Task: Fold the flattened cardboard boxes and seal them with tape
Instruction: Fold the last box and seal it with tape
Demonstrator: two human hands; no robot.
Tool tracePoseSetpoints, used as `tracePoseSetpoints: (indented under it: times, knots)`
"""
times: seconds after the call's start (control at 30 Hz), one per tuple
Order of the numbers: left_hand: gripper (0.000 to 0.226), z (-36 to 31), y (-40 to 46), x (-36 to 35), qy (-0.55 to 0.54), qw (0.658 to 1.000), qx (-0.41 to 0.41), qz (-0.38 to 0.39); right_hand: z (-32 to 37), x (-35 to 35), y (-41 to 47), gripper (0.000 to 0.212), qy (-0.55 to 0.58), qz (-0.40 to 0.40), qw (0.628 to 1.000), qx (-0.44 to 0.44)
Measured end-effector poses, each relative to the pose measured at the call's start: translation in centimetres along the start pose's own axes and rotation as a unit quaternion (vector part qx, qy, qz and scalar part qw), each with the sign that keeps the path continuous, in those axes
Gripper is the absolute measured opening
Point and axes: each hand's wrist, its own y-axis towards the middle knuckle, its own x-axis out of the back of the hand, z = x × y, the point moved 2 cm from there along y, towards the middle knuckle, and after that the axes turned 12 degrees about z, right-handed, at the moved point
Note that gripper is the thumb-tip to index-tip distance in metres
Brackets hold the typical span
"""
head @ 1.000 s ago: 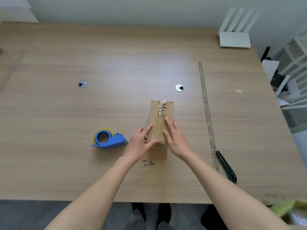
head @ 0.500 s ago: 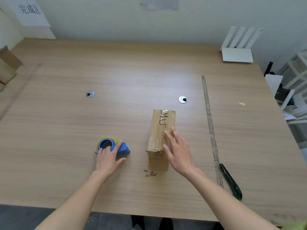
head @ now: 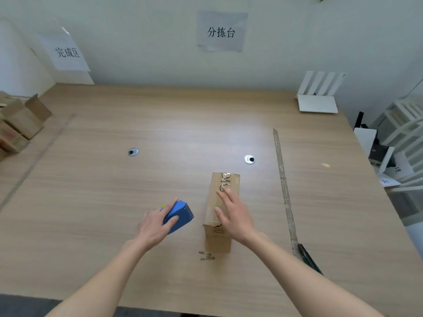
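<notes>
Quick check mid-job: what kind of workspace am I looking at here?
Probably a packing or sorting station: a wide wooden table, a paper sign reading "sorting table" on the wall, folded cardboard boxes stacked far left, and a tape dispenser in the left hand.

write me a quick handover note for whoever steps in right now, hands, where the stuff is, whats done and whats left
Left hand: grips the blue tape dispenser, lifted just left of the box.
Right hand: fingers flat on top of the folded cardboard box, holding it down mid-table.
Done: box is folded up and closed; some tape seems to lie along the top seam already, hard to tell how far.
Left: run the dispenser along the seam, press it down, then probably move the box over to the boxes at the table's far left edge.
Nearby: a green utility knife lies near the right forearm.
</notes>
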Motion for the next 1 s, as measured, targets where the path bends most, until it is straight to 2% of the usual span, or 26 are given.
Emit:
tracePoseSetpoints:
  times: [0.07,0.23,0.37,0.53,0.6,0.73,0.8,1.0]
  knots:
    - [0.055,-2.3,-0.7,3.0,-0.030,0.999,-0.042,-0.008,1.6,1.5,0.5,0.053,0.089,0.028,0.996,0.001]
    - [0.056,-7.6,-2.9,9.7,-0.001,0.986,-0.156,-0.063,5.5,6.2,1.5,0.053,0.270,0.068,0.960,0.018]
    - [0.054,-10.9,-4.9,13.8,0.038,0.972,-0.214,-0.091,7.9,10.5,1.0,0.056,0.345,0.117,0.931,0.029]
    - [0.054,-13.0,-5.8,17.1,0.076,0.961,-0.243,-0.105,9.2,13.4,0.5,0.057,0.346,0.135,0.926,0.064]
    - [0.055,-13.4,-5.7,17.8,0.088,0.958,-0.253,-0.100,9.4,14.0,0.4,0.050,0.352,0.098,0.928,0.075]
    - [0.055,-13.3,-5.4,18.6,0.101,0.958,-0.253,-0.092,9.1,15.1,0.2,0.023,0.344,-0.006,0.937,0.066]
    - [0.055,-13.0,-5.1,18.8,0.091,0.959,-0.254,-0.087,8.9,15.1,0.2,0.013,0.328,-0.030,0.943,0.056]
    - [0.056,-11.7,-3.9,17.8,0.076,0.958,-0.275,-0.043,8.3,12.9,0.2,0.021,0.292,-0.036,0.955,0.025]
